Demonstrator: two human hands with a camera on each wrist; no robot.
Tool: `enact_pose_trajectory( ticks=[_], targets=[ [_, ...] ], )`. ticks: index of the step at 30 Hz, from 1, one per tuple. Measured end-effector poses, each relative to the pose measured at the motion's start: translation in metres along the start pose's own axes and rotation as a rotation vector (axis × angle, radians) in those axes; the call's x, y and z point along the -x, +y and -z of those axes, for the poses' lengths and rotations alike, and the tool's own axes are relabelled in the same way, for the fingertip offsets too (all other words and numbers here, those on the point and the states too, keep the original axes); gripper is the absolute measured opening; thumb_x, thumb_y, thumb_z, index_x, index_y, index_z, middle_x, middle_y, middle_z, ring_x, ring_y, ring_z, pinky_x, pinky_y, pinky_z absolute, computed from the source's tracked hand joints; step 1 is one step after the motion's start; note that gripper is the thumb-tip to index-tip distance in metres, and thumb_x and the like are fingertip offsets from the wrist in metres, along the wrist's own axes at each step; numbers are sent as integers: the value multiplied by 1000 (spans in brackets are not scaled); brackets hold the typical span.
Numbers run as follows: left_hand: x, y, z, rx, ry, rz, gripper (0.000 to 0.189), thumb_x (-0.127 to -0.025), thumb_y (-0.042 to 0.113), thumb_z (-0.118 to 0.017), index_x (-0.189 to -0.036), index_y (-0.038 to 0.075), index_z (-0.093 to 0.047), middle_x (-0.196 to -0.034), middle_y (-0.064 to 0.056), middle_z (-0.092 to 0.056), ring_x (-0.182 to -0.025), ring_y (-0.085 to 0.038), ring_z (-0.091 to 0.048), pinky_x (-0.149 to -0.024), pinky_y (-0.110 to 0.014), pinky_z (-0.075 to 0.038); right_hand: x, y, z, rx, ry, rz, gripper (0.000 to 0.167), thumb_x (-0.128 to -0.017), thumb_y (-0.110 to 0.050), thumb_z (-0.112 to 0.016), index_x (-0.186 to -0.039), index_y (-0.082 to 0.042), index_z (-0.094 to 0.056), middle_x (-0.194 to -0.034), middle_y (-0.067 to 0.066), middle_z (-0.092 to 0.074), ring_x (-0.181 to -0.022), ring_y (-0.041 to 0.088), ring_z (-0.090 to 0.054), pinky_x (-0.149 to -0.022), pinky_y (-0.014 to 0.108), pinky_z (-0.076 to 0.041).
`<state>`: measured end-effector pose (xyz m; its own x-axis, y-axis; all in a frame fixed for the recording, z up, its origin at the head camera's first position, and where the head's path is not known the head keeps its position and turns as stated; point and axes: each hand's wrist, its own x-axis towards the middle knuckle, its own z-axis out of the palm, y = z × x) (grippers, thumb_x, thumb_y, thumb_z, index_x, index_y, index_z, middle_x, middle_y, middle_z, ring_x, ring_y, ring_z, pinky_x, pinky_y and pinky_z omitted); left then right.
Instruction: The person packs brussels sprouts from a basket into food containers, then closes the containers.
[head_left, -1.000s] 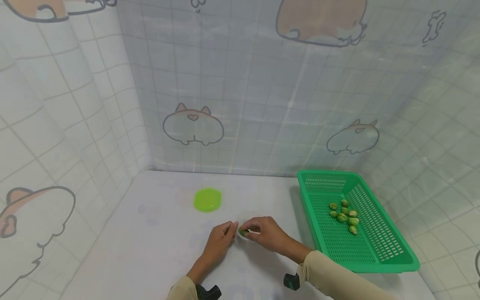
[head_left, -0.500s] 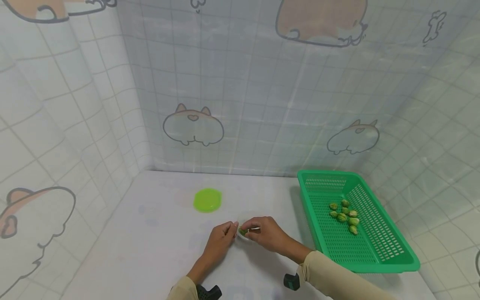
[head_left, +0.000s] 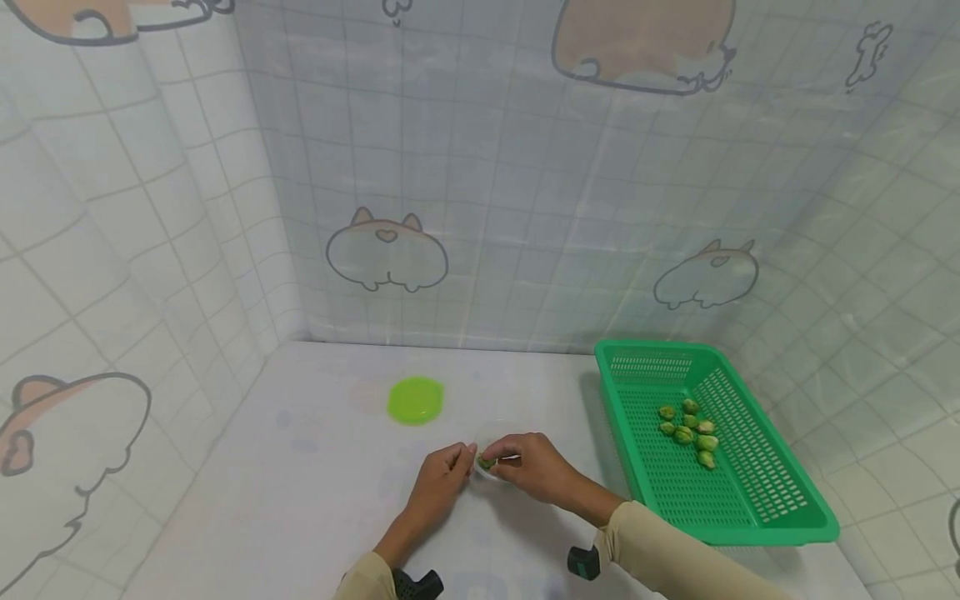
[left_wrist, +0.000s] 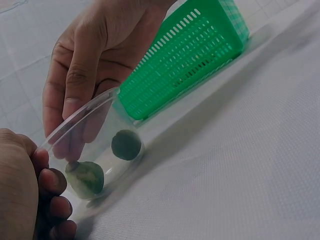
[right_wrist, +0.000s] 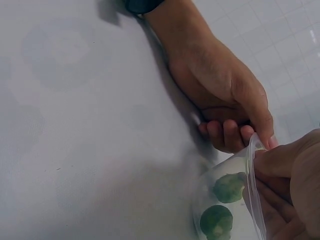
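Note:
My left hand [head_left: 438,482] grips the rim of a clear plastic cup [left_wrist: 112,112] with its thumb and curled fingers. From the other side my right hand [head_left: 534,468] reaches in over the rim. Its fingertips pinch the upper end of a Brussels sprout [left_wrist: 86,179] inside the cup. Beside that one, another Brussels sprout [left_wrist: 126,145] lies in the cup. The right wrist view shows both through the clear wall. In the head view the hands cover much of the cup.
At the right, a green plastic basket [head_left: 648,508] holds several Brussels sprouts [head_left: 683,434]. A flat lime-green disc [head_left: 416,400], lid-like, lies on the white-covered table [head_left: 330,450] behind my left hand. Patterned sheets [head_left: 510,208] hang at the back and both sides.
The Brussels sprout at my right fingertips has sunk slightly lower into the cup. My left hand has stayed in place on the rim.

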<state>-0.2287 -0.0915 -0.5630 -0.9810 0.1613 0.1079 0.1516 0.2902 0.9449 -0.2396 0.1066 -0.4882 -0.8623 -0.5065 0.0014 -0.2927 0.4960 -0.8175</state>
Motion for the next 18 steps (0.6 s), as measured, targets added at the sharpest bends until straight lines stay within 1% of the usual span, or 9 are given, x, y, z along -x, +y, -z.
enact_pose_trajectory(
  ticks=[5, 12, 18],
  targets=[
    [0, 1, 0, -3, -2, 2, 46, -105, 49, -49, -72, 18, -57, -60, 8, -46, -56, -6, -40, -54, -23, -34, 0, 0, 1, 11, -6, 15, 18, -91, -1, -73, -107, -6, -76, -111, 6, -74, -104, 19, -70, -84, 20, -53],
    [0, 0, 0, -14, -2, 3, 47, -104, 52, -47, -73, 18, -57, -61, 8, -46, -57, -7, -41, -54, -24, -35, 1, 1, 1, 4, -11, 13, 18, -91, -4, -74, -108, -7, -76, -111, 5, -74, -104, 18, -70, -84, 19, -53],
    [-1, -2, -1, -10, -2, 0, 48, -104, 53, -46, -73, 17, -57, -62, 7, -46, -57, -7, -41, -54, -24, -35, 1, 3, 3, 7, -6, 40, 17, -91, -7, -75, -108, -8, -76, -109, 3, -74, -102, 15, -70, -85, 23, -54]
  ],
)
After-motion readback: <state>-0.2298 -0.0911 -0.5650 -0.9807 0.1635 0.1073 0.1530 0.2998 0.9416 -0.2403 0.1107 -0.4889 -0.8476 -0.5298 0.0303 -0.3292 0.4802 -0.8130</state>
